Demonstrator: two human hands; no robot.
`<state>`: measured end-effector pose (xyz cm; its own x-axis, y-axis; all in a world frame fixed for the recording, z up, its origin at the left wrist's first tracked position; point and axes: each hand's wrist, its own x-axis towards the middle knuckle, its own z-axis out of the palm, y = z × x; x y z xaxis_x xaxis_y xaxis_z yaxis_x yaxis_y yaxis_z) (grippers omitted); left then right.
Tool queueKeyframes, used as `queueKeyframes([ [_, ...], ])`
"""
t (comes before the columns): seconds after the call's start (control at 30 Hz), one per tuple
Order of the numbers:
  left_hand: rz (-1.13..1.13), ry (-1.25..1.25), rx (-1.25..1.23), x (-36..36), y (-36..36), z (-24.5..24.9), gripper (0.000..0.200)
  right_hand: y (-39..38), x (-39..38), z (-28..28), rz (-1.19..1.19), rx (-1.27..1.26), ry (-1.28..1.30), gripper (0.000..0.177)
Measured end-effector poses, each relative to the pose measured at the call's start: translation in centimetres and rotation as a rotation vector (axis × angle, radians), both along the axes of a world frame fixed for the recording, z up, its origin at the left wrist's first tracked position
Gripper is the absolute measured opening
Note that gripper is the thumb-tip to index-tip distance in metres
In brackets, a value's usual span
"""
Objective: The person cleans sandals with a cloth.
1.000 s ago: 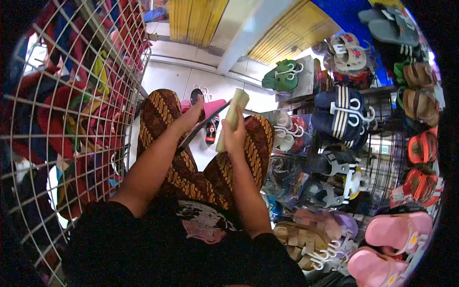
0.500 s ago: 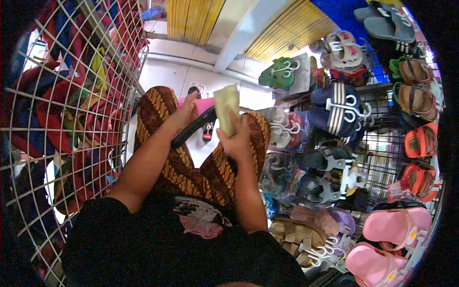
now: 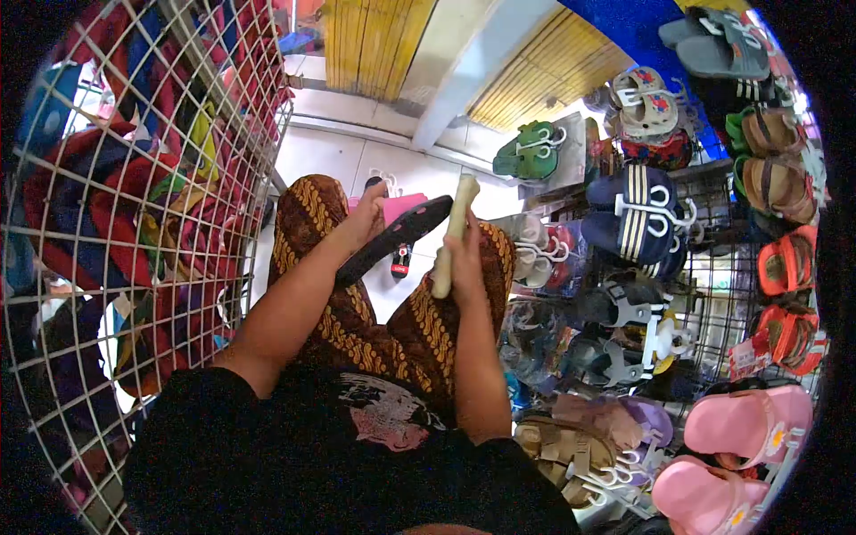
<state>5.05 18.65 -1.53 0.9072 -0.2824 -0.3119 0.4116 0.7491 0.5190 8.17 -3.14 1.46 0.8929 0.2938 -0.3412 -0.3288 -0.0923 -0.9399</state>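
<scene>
sandal [image 3: 401, 234], dark-soled with a pink upper, is held up over the knees in patterned trousers [image 3: 428, 330], with the left hand [image 3: 367, 217] clamped on its far edge. the right hand [image 3: 466, 260] is closed round a cream pad [image 3: 453, 227]. half a second ago the pad's broad face showed; now it stands edge-on and upright at the sandal's tip, touching or just beside it, so likely only its narrow edge meets the sole. the hands are close but apart. beyond is the white floor [image 3: 330, 156], with a wire rack [image 3: 134, 223] of clothes to the left and hung sandals [image 3: 637, 209] to the right.
</scene>
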Motion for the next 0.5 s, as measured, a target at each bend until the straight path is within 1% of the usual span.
queueKeyframes([
  [0.03,0.023,0.028,-0.041,0.0,0.0,0.3,0.058,-0.5,0.5,-0.9,-0.031,0.067,0.108,0.068],
  [0.07,0.044,0.055,-0.080,0.1,0.1,0.7,0.057,-1.0,0.9,-1.6,-0.061,0.137,0.130,0.066],
  [0.1,0.017,0.016,-0.024,-0.2,0.1,1.4,0.052,-1.3,1.2,-1.9,-0.091,0.207,0.152,0.065],
  [0.13,-0.009,-0.024,0.032,-0.5,0.0,2.1,0.049,-1.6,1.2,-2.2,-0.120,0.275,0.087,0.063],
  [0.17,-0.028,-0.083,0.157,-0.6,-0.8,2.8,0.052,-1.8,1.1,-2.6,-0.148,0.338,0.022,0.060],
  [0.2,-0.043,-0.144,0.277,-0.7,-1.3,3.0,0.057,-1.8,1.1,-2.8,-0.154,0.235,-0.105,0.058],
  [0.23,-0.133,-0.138,0.372,-0.6,-1.4,1.8,0.058,-1.6,1.2,-3.1,-0.156,0.127,-0.227,0.056],
  [0.27,-0.169,-0.125,0.422,-0.7,-1.4,1.3,0.051,-1.4,1.2,-3.4,-0.156,0.016,-0.343,0.054],
  [0.33,-0.237,-0.108,0.526,-0.5,-1.3,0.9,0.037,-1.5,1.8,-5.5,-0.102,-0.194,-0.655,0.050],
  [0.37,-0.213,-0.097,0.419,-0.7,-1.2,0.9,0.042,-1.9,1.7,-5.9,-0.079,-0.124,-0.536,0.050],
  [0.43,-0.091,-0.054,0.299,-1.1,-1.5,2.8,0.053,-1.6,0.5,-2.2,-0.049,0.100,-0.074,0.050],
  [0.47,-0.028,-0.034,0.239,-1.2,-1.6,3.5,0.058,-1.5,0.1,-1.3,-0.010,0.116,-0.044,0.052],
  [0.5,0.121,-0.057,0.147,-0.5,-1.6,0.2,0.054,-1.4,-0.2,-0.7,0.029,0.133,-0.014,0.055],
])
